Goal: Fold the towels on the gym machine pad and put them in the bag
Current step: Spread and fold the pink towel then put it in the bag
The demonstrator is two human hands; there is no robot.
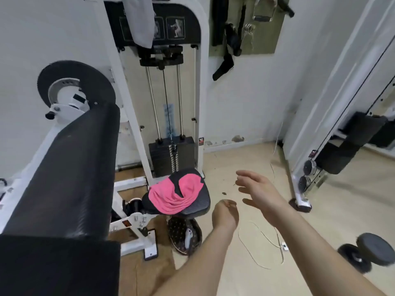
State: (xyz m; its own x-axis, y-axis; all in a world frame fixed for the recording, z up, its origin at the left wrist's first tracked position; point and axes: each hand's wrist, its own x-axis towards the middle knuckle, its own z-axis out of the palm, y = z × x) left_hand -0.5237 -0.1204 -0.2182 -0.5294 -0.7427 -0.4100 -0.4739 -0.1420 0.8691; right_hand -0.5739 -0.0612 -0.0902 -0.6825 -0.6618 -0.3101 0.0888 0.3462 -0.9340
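Observation:
A pink towel (175,196) lies crumpled on the black seat pad (199,202) of the gym machine. A grey towel (140,20) hangs from the top of the weight stack frame. Under the seat sits a dark patterned bag (181,236). My left hand (225,214) hovers just right of the seat, fingers loosely curled, holding nothing. My right hand (259,192) is stretched out further right above the floor, fingers spread and relaxed, empty. Neither hand touches the pink towel.
A long black back pad (64,174) fills the left foreground. The weight stack (173,154) stands behind the seat. A white cord (265,242) lies on the floor, a dumbbell (367,253) at right, a second machine's frame (303,167) beyond it.

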